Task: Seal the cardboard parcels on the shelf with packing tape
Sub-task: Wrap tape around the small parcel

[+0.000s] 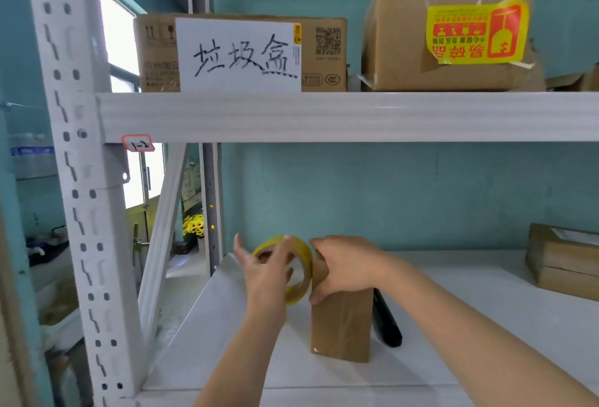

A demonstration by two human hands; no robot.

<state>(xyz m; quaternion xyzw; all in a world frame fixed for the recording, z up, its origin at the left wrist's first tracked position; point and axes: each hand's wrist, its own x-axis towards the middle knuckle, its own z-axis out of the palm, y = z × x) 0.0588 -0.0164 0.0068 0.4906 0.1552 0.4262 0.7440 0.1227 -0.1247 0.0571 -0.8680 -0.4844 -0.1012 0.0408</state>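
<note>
Landmark: small brown cardboard parcel (342, 325), standing upright on end on the white lower shelf board (486, 277), near the board's front edge.
Right hand (343, 267): on top of the parcel, fingers curled over its upper end and thumb down its near face, clamped on it.
Left hand (265, 273): just left of the parcel's top, holding the roll of packing tape (303, 280). The fingers spread across the roll's open face and one finger points up clear of it.
Tape roll: yellowish clear tape, held off the board with its rim against the parcel's upper left side. Whether a strip is already stuck down cannot be told.
Dark object (387, 322): black and slim, lying on the board just behind and to the right of the parcel. What it is cannot be told.
Second parcel (564, 264): flat brown box, well to the right of the upright parcel, at the picture's edge.
Above the parcel: a white shelf beam (324, 116). On the upper level sits a carton (324, 50) fronted by a white handwritten paper sign (240, 55).
Above and right of the parcel: a larger carton (398, 40) with a yellow and red sticker (476, 34), upside down and peeling.
Left of the parcel: a perforated white upright (71, 147), with a small tag (137, 143) reading 1-2 on the beam's end.
Far left background: yellow flowers (193, 225), seen between the shelf struts.
</note>
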